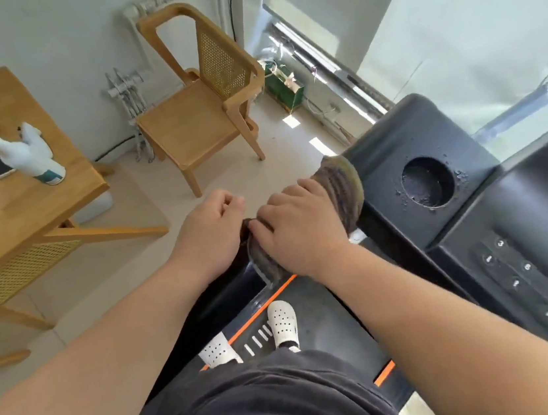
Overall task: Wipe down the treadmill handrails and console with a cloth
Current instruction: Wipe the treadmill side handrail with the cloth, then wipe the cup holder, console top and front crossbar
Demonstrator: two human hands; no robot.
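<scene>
A brown striped cloth [343,195] is draped over the treadmill's left handrail [237,287], a dark bar running toward the console. My right hand [299,228] presses down on the cloth and grips it around the rail. My left hand [213,228] is closed right beside it, pinching the cloth's near end at the rail. The black console [428,126] with a round cup holder [428,181] lies just beyond the cloth, and a panel of numbered buttons [529,276] sits to the right. The rail under the cloth is hidden.
A wooden chair [205,105] stands on the floor beyond the rail. A wooden table [23,203] at left holds a white spray bottle [31,154] and a tablet. A window fills the upper right. My feet in white shoes [281,320] stand on the treadmill belt.
</scene>
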